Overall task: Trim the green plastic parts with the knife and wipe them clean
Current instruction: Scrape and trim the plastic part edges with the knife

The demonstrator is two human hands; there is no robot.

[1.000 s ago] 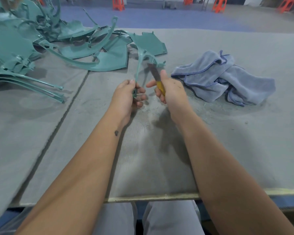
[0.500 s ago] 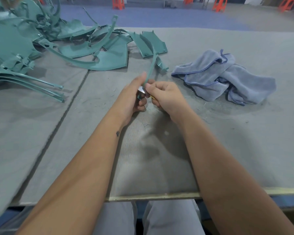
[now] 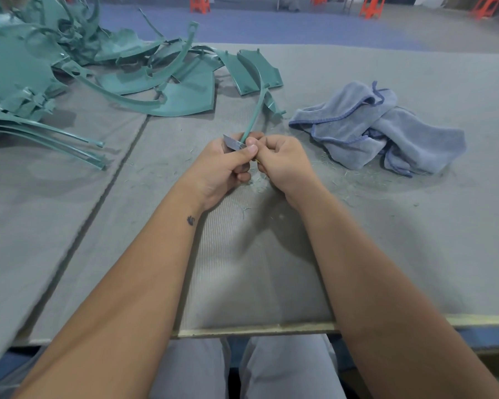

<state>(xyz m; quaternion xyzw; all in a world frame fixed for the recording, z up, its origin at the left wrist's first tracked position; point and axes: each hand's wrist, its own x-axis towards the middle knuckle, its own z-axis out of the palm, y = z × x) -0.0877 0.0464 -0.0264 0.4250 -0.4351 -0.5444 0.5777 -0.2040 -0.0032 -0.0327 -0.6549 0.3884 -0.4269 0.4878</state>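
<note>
Head view: left hand [image 3: 219, 165] grips the lower end of a thin curved green strip [image 3: 258, 93], fingers curled round it. Right hand [image 3: 284, 164] fingers closed on the knife [image 3: 233, 143], blade against the strip above the grey table [image 3: 357, 240]. Blue cloth [image 3: 378, 128] lies just right.

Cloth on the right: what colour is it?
Greyish blue cloth with a darker blue stitched edge, seen in the head view.
</note>
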